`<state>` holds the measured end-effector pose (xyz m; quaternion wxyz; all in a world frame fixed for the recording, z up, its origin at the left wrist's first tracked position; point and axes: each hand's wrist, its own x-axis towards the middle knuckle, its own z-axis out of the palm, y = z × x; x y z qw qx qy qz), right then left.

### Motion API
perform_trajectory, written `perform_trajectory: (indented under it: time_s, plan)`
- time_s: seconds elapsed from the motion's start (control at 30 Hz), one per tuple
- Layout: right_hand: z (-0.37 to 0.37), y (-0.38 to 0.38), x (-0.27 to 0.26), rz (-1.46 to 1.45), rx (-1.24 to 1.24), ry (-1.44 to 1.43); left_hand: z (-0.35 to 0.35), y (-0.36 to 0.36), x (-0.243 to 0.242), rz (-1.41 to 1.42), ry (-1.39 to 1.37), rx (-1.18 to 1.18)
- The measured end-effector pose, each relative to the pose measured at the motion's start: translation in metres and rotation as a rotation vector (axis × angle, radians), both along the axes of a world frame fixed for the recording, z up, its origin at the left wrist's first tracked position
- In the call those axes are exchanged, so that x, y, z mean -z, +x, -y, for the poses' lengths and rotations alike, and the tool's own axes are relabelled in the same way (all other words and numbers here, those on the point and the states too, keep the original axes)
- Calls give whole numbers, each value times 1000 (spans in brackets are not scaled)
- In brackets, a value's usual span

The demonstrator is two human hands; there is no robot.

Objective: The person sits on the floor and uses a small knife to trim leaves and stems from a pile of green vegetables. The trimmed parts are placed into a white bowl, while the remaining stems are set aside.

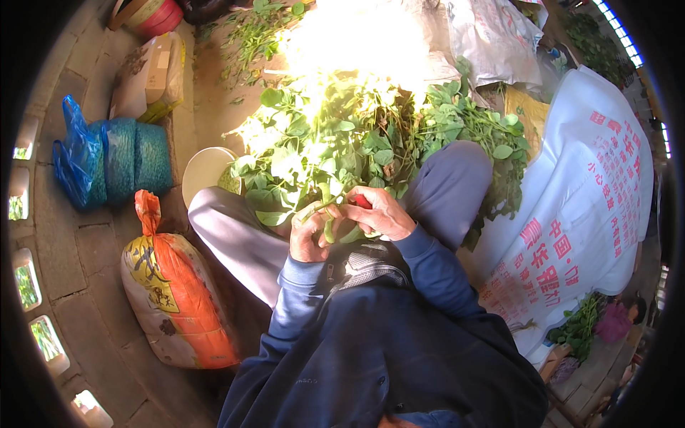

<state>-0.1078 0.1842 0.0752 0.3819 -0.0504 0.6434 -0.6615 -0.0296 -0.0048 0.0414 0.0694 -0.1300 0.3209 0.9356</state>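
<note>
My left hand grips a green stem with bean pods, which look like soybean pods. My right hand meets it just above my lap, with a small red object held among its fingers. What the red object is, I cannot tell. Right beyond both hands spreads a heap of leafy bean plants, its far part washed out by bright sunlight. By my left knee stands a cream-coloured tub, partly hidden by the knee, with green pods inside.
At the left lie an orange-and-white sack, a blue plastic bag with full contents and a cardboard box. A large white printed sheet covers the right side. White woven sacks sit at the back right.
</note>
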Motion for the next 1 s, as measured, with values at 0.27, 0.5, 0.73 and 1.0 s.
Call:
perform_trajectory:
  time_s: [0.27, 0.5, 0.73, 1.0]
  plan:
    - [-4, -1, 5, -45, 10, -13, 0, 1, -5, -58, -70, 26]
    - [-7, 2, 1, -240, 71, 145, 10, 2, 9, 14, 163, -111]
    - [4, 6, 1, -88, 256, -58, 2, -5, 5, -128, 53, -164]
    - [12, 17, 11, -564, 257, 244, -14, -9, -14, 148, -324, -66]
